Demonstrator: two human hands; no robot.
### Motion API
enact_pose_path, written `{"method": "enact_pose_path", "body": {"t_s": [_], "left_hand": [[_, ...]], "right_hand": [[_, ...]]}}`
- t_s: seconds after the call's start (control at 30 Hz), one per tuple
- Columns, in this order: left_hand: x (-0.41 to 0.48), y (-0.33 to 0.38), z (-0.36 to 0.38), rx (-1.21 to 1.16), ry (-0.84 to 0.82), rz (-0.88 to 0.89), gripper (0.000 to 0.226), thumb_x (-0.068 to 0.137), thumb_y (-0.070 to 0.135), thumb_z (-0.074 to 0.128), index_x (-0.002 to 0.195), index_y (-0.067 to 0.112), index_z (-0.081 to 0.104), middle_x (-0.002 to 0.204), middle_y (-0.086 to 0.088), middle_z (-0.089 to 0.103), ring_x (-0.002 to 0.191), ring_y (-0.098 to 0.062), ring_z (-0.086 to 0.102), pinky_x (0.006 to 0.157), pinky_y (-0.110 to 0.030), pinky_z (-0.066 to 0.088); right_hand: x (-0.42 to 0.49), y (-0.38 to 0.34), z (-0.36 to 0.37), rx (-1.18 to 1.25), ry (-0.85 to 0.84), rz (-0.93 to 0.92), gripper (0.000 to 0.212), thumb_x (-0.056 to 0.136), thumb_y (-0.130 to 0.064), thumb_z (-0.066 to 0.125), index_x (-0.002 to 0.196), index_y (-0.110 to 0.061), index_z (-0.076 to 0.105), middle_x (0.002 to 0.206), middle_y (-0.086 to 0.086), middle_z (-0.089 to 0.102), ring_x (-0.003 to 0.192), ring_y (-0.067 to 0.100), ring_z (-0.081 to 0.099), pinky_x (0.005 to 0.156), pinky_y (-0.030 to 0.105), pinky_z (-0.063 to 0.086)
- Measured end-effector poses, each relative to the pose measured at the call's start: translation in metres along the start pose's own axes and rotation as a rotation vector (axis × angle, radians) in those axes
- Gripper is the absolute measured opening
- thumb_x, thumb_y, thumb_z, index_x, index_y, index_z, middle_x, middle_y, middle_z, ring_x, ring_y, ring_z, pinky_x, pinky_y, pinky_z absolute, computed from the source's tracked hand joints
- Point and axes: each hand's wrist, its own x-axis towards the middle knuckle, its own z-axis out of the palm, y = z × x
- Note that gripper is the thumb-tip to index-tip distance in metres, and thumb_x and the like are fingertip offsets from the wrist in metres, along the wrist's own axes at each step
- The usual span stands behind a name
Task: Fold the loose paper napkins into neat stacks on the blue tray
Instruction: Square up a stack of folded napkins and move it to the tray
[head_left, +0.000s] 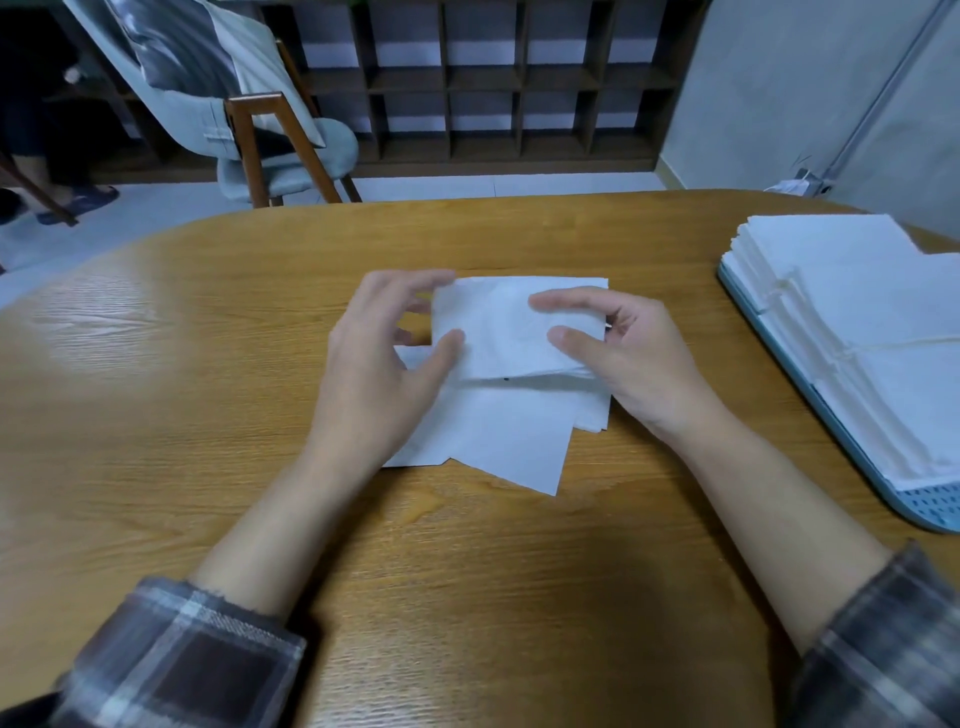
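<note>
On the right side of the wooden table (208, 364) sat the blue tray (930, 512), loaded with folded stacks (857, 291). At the table's middle lay a pile of loose napkins (509, 441). Just above it was a half-folded napkin (498, 332), its left edge pinched by the left hand (374, 374) and its right side by the right hand (639, 364).

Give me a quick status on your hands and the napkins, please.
Left hand and right hand grip folded napkin, over loose pile. Stacks on blue tray, far right. Nothing between hands and tray.
</note>
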Motion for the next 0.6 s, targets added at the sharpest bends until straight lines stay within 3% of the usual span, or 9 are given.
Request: {"method": "enact_pose_path", "body": {"t_s": [0.1, 0.2, 0.27, 0.33, 0.4, 0.47, 0.53, 0.6], "left_hand": [[-0.0026, -0.0041, 0.0058, 0.074, -0.203, 0.114, 0.025, 0.092, 0.009, 0.076, 0.114, 0.020, 0.075, 0.116, 0.010, 0.069, 0.109, -0.005, 0.064, 0.093, -0.024, 0.049], [-0.0071, -0.0086, 0.0110, 0.149, -0.427, 0.104, 0.023, 0.097, 0.025, 0.074, 0.120, 0.027, 0.074, 0.124, 0.015, 0.067, 0.121, -0.009, 0.061, 0.106, -0.035, 0.045], [-0.0077, -0.0103, 0.0109, 0.206, -0.478, 0.067, 0.029, 0.098, 0.039, 0.071, 0.126, 0.033, 0.070, 0.127, 0.018, 0.064, 0.124, -0.011, 0.058, 0.107, -0.042, 0.046], [-0.0065, -0.0114, 0.0101, 0.237, -0.477, 0.041, 0.033, 0.095, 0.050, 0.067, 0.125, 0.036, 0.070, 0.118, 0.019, 0.064, 0.117, -0.011, 0.059, 0.103, -0.049, 0.048], [-0.0059, -0.0112, 0.0105, 0.261, -0.474, 0.024, 0.036, 0.091, 0.055, 0.065, 0.121, 0.036, 0.073, 0.108, 0.018, 0.064, 0.109, -0.009, 0.060, 0.099, -0.051, 0.048], [-0.0068, -0.0102, 0.0113, 0.251, -0.461, 0.007, 0.029, 0.091, 0.051, 0.072, 0.114, 0.034, 0.076, 0.104, 0.016, 0.064, 0.103, -0.006, 0.060, 0.098, -0.050, 0.048], [-0.0064, -0.0082, 0.0103, 0.174, -0.447, -0.013, 0.014, 0.091, 0.038, 0.080, 0.102, 0.031, 0.076, 0.100, 0.014, 0.066, 0.097, -0.002, 0.062, 0.093, -0.039, 0.047], [-0.0041, -0.0033, 0.0072, 0.057, -0.432, -0.056, 0.009, 0.091, 0.031, 0.082, 0.093, 0.030, 0.074, 0.096, 0.013, 0.069, 0.095, -0.003, 0.064, 0.085, -0.027, 0.046]], "right_hand": [[0.0061, 0.0123, -0.0012, -0.252, 0.112, 0.020, 0.033, 0.097, -0.001, 0.064, 0.117, -0.022, 0.080, 0.119, -0.020, 0.075, 0.116, -0.001, 0.065, 0.109, 0.032, 0.050], [0.0055, 0.0122, 0.0006, -0.362, 0.170, 0.007, 0.034, 0.097, -0.001, 0.063, 0.118, -0.023, 0.080, 0.114, -0.023, 0.071, 0.110, -0.008, 0.060, 0.102, 0.014, 0.046], [0.0051, 0.0113, 0.0016, -0.392, 0.186, -0.012, 0.036, 0.098, -0.001, 0.062, 0.120, -0.022, 0.080, 0.114, -0.022, 0.070, 0.110, -0.013, 0.055, 0.096, 0.002, 0.040], [0.0048, 0.0110, 0.0023, -0.417, 0.192, -0.017, 0.038, 0.098, -0.001, 0.061, 0.123, -0.024, 0.078, 0.120, -0.021, 0.071, 0.109, -0.013, 0.054, 0.092, -0.001, 0.038], [0.0043, 0.0107, 0.0018, -0.417, 0.197, -0.024, 0.040, 0.099, -0.002, 0.062, 0.126, -0.026, 0.077, 0.128, -0.020, 0.070, 0.104, -0.008, 0.058, 0.093, 0.003, 0.040], [0.0046, 0.0095, 0.0014, -0.385, 0.199, -0.043, 0.041, 0.098, -0.002, 0.061, 0.127, -0.026, 0.076, 0.130, -0.019, 0.070, 0.113, -0.004, 0.061, 0.105, 0.017, 0.046], [0.0047, 0.0094, 0.0006, -0.321, 0.200, -0.051, 0.041, 0.098, -0.001, 0.061, 0.126, -0.026, 0.076, 0.128, -0.022, 0.071, 0.124, -0.002, 0.061, 0.112, 0.033, 0.048], [0.0036, 0.0067, -0.0001, -0.233, 0.185, -0.039, 0.038, 0.098, -0.003, 0.062, 0.125, -0.026, 0.077, 0.126, -0.023, 0.071, 0.124, -0.002, 0.061, 0.111, 0.035, 0.050]]}}
